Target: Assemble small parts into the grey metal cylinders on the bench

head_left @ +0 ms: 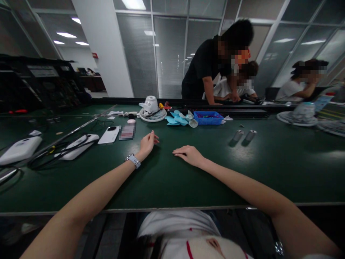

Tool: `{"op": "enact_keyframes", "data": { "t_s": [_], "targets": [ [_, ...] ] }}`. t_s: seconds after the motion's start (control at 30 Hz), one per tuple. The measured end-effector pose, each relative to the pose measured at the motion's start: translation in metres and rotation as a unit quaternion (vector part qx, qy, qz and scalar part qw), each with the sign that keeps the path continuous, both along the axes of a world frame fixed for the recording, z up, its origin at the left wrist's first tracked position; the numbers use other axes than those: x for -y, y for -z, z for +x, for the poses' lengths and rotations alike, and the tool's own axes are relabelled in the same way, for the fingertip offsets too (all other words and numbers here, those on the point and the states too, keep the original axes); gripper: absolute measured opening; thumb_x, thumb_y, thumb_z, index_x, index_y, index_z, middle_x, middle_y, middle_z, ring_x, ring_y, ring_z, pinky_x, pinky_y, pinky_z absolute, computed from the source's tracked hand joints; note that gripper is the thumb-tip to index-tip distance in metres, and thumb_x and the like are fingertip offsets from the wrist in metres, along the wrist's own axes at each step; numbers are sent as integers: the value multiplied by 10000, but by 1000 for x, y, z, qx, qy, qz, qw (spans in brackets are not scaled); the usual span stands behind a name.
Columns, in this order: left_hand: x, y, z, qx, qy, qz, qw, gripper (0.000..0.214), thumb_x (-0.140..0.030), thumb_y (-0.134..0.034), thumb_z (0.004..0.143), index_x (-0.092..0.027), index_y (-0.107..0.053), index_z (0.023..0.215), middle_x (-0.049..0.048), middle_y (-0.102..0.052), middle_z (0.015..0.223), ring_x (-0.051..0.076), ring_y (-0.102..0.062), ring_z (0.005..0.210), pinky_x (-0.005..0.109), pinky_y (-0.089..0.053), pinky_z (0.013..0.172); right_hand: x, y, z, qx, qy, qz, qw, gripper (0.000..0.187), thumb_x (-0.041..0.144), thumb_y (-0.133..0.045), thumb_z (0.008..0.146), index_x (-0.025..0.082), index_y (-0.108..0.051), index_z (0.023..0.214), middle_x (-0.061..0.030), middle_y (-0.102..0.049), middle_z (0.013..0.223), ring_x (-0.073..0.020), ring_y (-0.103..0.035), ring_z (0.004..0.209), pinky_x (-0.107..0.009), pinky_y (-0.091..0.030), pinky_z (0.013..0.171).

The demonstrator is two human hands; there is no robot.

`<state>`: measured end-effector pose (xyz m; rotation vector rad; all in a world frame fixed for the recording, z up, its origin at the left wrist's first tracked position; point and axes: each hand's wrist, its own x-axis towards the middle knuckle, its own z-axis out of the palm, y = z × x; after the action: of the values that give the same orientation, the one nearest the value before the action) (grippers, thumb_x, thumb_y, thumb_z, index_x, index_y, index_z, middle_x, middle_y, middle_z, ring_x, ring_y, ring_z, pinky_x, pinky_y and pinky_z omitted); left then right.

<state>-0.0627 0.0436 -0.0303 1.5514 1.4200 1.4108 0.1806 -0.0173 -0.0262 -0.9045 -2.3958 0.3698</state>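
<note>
A white fan part (151, 105), a blue tray (208, 121) and light-blue blades (176, 118) line the far edge of the green tabletop (164, 187). Nearer the front edge, the left grip (147, 145) is loosely curled with fingers slightly spread; the right grip (190, 155) has fingers together, thumb a little apart. A blurred card (127, 132) lies near the left grip, two metallic cylinders (250, 135) toward the right edge.

On the table (161, 187), seen from its near middle, fan blades (176, 118) are lying at twelve o'clock, two cylinders (250, 135) sitting at one, a phone (109, 136) resting at eleven.
</note>
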Motion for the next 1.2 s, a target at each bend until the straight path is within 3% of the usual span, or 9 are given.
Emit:
{"op": "enact_keyframes", "data": {
  "t_s": [0.1, 0.17, 0.23, 0.3, 0.4, 0.53, 0.9, 1.2],
  "targets": [
    [-2, 2, -1, 4, 9, -2, 1000, 590, -715, -417, 869, -179, -638, 758, 67, -690, 660, 192, -656, 634, 294, -484, 632, -9, -10, 38, 21, 89, 39, 995, 190, 234, -609, 905, 301, -768, 986, -10, -758, 1038, -238, -692, 989, -436, -499, 938],
    [-3, 3, -1, 8, 14, -1, 1000, 597, -719, -408, 870, -179, -640, 762, 64, -687, 656, 191, -656, 631, 295, -486, 635, -19, -26, 78, 51, 212, 95, 971, 189, 251, -592, 915, 272, -772, 969, -52, -755, 1017, -254, -681, 955, -428, -479, 919],
    [-3, 3, -1, 4, 13, 0, 1000, 598, -721, -412, 866, -179, -643, 762, 63, -687, 655, 193, -656, 632, 297, -484, 637, -29, -43, 128, 71, 372, 157, 912, 246, 280, -539, 943, 214, -768, 1000, -116, -737, 1053, -277, -656, 982, -424, -451, 916],
    [-1, 1, 0, -5, 10, -2, 1000, 593, -719, -425, 861, -178, -644, 757, 65, -688, 655, 195, -656, 636, 297, -480, 636, -36, -56, 176, 75, 512, 187, 835, 298, 302, -519, 951, 158, -752, 1069, -168, -714, 1094, -302, -634, 1010, -428, -438, 898],
    [2, -2, 1, -8, 8, -7, 1000, 593, -714, -419, 865, -177, -638, 743, 65, -682, 641, 191, -648, 623, 293, -470, 623, -39, -59, 227, 94, 621, 139, 766, 319, 309, -519, 949, 151, -744, 1111, -189, -712, 1062, -301, -637, 958, -404, -448, 818],
    [2, -2, 2, -1, 11, -4, 1000, 607, -728, -412, 859, -176, -634, 737, 61, -672, 621, 186, -638, 603, 291, -466, 613, -38, -45, 244, 111, 654, 55, 746, 284, 326, -572, 923, 192, -767, 1080, -188, -720, 987, -297, -651, 859, -377, -443, 710],
    [1, -1, 2, -9, 17, -6, 1000, 611, -722, -392, 876, -175, -631, 741, 65, -678, 632, 183, -649, 602, 290, -482, 620, -47, -39, 244, 76, 636, 73, 764, 304, 319, -571, 943, 134, -756, 1099, -214, -683, 967, -216, -566, 745, -359, -312, 652],
    [1, 0, 1, -14, 21, -2, 1000, 609, -724, -394, 872, -177, -631, 748, 65, -678, 628, 188, -653, 607, 295, -484, 621, -44, -40, 246, 42, 654, 68, 752, 352, 354, -521, 962, 140, -734, 1141, -223, -695, 983, -236, -601, 795, -353, -345, 679]
  ]
}}
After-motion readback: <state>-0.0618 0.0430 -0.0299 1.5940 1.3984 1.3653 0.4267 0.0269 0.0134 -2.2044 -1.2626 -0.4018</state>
